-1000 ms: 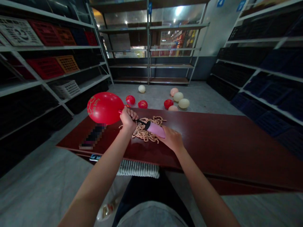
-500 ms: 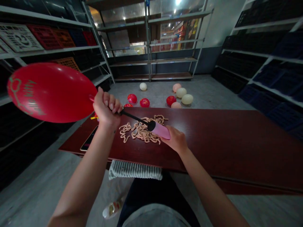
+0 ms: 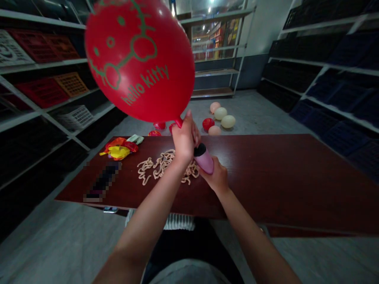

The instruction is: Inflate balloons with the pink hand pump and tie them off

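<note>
A big inflated red balloon with green "hello kitty" print rises up and left from my left hand. That hand is closed around the balloon's neck, right by the black end of the balloon pump. My right hand grips the pump's pink barrel from below. The black rod is out of sight between barrel and left hand. Beneath the hands, a heap of thin beige uninflated balloons lies on the dark red table, partly covered by my left forearm.
Uninflated colored balloons lie at the table's left end, near a pixelated dark flat object. Past the table, inflated balloons rest on the floor. Shelves with crates stand on the left, and dark crates fill the right.
My left hand has moved right toward the pump barrel, and the rod has slid in. The balloon has swung from pointing left to upright and looks bigger. The view has shifted a little.
</note>
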The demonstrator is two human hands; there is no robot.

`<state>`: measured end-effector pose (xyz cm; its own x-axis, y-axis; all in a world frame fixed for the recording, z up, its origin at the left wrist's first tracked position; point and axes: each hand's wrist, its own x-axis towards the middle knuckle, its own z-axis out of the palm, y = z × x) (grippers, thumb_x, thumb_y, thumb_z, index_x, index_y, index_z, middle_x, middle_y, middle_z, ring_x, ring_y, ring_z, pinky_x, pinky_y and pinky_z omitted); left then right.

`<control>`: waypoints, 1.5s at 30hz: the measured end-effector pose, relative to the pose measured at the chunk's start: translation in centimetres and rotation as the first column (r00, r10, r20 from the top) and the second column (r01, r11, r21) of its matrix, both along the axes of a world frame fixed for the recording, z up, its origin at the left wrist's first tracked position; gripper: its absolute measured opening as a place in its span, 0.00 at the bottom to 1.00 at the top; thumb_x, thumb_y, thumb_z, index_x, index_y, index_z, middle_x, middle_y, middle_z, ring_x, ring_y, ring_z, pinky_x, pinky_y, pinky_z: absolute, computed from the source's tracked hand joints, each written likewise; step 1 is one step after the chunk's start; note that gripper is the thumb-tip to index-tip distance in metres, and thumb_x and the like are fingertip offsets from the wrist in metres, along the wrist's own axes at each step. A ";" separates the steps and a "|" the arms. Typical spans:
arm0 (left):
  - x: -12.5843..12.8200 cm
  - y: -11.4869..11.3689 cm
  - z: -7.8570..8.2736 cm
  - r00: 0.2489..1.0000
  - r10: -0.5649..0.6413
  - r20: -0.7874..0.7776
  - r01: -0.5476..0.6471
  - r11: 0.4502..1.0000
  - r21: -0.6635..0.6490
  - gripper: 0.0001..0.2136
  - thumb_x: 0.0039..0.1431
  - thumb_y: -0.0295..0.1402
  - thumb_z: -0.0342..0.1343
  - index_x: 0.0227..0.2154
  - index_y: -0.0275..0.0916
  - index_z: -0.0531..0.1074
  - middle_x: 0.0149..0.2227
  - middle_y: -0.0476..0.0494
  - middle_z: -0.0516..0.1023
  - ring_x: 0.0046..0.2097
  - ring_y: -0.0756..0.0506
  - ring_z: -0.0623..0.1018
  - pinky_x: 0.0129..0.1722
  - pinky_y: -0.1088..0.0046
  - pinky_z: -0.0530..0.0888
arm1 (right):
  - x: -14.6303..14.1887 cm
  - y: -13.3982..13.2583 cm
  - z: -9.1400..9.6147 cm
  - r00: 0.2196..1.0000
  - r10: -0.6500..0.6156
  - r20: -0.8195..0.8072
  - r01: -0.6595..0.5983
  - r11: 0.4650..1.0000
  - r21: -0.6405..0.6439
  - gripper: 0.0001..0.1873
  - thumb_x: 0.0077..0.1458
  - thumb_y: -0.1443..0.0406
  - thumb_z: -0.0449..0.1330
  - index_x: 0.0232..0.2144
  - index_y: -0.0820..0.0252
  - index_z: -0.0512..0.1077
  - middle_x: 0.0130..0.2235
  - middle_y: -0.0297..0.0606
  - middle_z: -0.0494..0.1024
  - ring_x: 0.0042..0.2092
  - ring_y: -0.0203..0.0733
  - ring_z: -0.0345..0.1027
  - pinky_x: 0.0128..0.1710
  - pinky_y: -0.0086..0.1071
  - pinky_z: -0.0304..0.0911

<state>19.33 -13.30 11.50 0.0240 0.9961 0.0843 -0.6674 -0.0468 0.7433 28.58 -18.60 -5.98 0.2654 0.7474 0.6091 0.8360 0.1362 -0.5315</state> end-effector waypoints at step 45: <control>-9.2 5.5 2.3 0.985 0.159 0.063 -0.166 0.977 0.134 0.24 0.66 0.42 0.51 0.17 0.40 0.50 0.12 0.56 0.50 0.13 0.55 0.52 0.13 0.76 0.51 | -0.1 0.3 -0.3 0.965 -0.045 0.258 0.027 0.997 0.071 0.22 0.55 0.51 0.61 0.45 0.59 0.72 0.34 0.39 0.82 0.33 0.45 0.77 0.29 0.32 0.61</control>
<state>10.12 -7.76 13.77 -0.1455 0.9649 0.2186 -0.6793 -0.2581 0.6870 28.50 -18.30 -6.31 0.1179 0.6960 0.7083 0.9491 0.1309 -0.2865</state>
